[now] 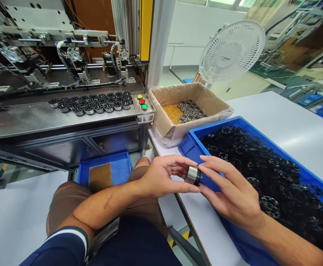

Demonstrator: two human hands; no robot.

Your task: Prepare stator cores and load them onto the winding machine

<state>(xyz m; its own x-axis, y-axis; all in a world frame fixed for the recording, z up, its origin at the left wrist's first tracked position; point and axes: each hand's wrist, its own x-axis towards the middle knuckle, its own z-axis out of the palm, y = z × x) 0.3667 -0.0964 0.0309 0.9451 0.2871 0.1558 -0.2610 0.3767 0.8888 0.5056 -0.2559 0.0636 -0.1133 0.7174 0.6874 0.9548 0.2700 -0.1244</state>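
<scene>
Between my two hands, in front of the blue bin, is a small stator core (191, 174), a silvery metal cylinder with a black plastic end piece. My left hand (161, 176) grips its metal side between thumb and fingers. From the other side, my right hand (232, 190) has its fingertips on the black end. Black plastic end pieces (250, 155) fill the blue bin (190, 142) beside my right hand in a loose heap.
A lined carton (161, 125) with silvery cores stands behind the bin. At left is a machine with a metal ledge (25, 120), rows of black-topped cores (95, 103) and push buttons (142, 101). A white fan (230, 51) stands behind; a blue tray (122, 164) sits low near my knees.
</scene>
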